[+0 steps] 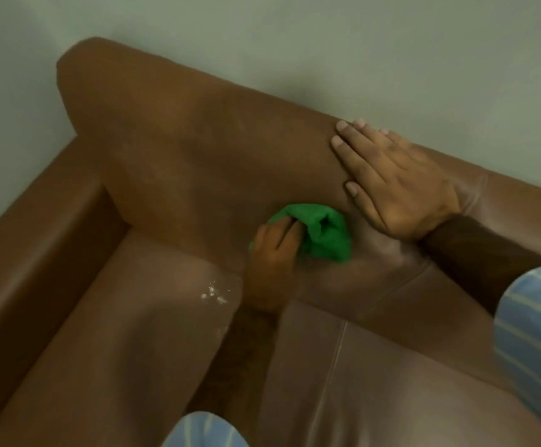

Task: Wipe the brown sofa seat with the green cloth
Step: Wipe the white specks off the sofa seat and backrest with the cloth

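The green cloth (322, 233) sits bunched at the back of the brown sofa seat (153, 317), where the cushion meets the backrest (204, 150). The left hand (274, 253) has its grip closed on the cloth. The right hand (398, 185) lies flat, fingers spread, on the backrest. White specks (212, 293) dot the seat nearby.

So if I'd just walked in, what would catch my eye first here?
Probably the bright green cloth, bunched in the left hand where the brown sofa seat meets the backrest. Next, the right hand lies flat on top of the backrest, and a patch of white specks sits on the seat, left of the cloth.
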